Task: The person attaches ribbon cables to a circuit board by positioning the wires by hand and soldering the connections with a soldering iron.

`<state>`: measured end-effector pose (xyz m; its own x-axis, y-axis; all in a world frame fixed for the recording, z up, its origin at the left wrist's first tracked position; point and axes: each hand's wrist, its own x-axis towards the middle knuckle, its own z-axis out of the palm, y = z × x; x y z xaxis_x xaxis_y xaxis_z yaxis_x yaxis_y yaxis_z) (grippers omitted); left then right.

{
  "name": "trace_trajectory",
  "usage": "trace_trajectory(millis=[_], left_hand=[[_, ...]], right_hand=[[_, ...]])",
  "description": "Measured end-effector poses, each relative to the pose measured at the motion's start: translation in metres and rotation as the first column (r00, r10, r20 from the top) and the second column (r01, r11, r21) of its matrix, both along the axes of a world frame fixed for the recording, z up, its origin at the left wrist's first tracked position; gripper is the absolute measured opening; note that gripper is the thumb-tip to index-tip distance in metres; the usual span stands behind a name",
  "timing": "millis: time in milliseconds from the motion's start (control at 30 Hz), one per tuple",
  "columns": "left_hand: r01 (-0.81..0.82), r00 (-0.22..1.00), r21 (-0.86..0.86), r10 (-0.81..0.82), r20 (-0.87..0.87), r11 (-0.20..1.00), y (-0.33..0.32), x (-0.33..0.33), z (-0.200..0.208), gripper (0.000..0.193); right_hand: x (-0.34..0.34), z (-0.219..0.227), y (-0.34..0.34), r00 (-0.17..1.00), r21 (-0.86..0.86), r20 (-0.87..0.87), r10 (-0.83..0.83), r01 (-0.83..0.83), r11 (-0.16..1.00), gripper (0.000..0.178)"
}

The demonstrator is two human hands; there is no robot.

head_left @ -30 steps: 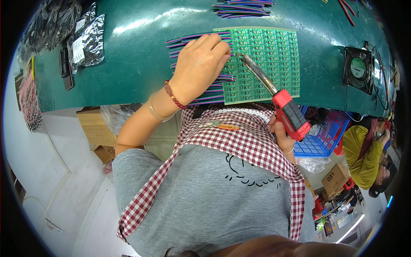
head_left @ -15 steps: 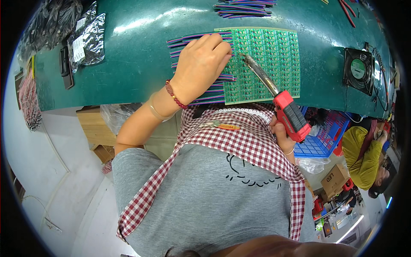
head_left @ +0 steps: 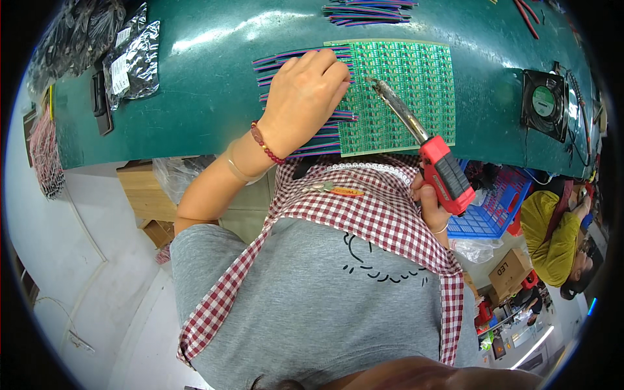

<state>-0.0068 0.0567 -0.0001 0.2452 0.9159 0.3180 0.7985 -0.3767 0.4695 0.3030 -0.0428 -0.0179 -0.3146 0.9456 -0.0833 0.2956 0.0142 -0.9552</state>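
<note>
A green circuit board panel [head_left: 403, 97], made up of many small repeated boards, lies on the bench. Along its left edge are several flat strips of multicoloured wire [head_left: 323, 144], their ends on the board. My left hand [head_left: 307, 94] is over these strips, fingers pinched together at the panel's left edge; a wire end shows at the fingertips, and most of the wire is hidden beneath the hand. My right hand [head_left: 429, 203] grips the red and black handle of a soldering iron [head_left: 443, 172]. The iron's tip points left over the panel, a little right of my left fingertips.
A bundle of wire strips [head_left: 370, 12] lies at the far side of the green bench [head_left: 214, 84]. Black fan [head_left: 545, 106] and red-handled tool [head_left: 528, 18] are at right, plastic bags [head_left: 133, 65] at left. A blue crate [head_left: 487, 208] and another person [head_left: 549, 234] are beyond the bench's near edge.
The soldering iron has shifted slightly right, its tip a little farther from my left fingertips. My left hand stays almost where it was.
</note>
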Motion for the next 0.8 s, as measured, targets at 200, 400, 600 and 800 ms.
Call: trace_trajectory(millis=[200,400,600,800], left_hand=[[-0.026,0.997,0.0,0.026,-0.079,1.0,-0.014,-0.001,0.015,0.014],[0.075,0.996,-0.221,-0.081,-0.022,0.972,-0.026,0.0,0.019,0.013],[0.062,0.998,-0.233,-0.055,0.035,0.97,-0.028,0.002,0.019,0.012],[0.061,0.995,-0.105,-0.053,0.084,0.993,-0.022,0.0,0.011,0.012]], right_hand=[[-0.003,0.014,-0.003,0.986,-0.107,-0.05,-0.162,0.156,0.982,0.023],[-0.01,0.026,0.005,0.972,-0.161,-0.129,-0.195,0.173,0.972,0.024],[-0.012,0.029,0.005,0.967,-0.131,-0.147,-0.207,0.189,0.973,0.025],[-0.011,0.03,0.008,0.962,-0.115,-0.212,-0.172,0.15,0.982,0.031]])
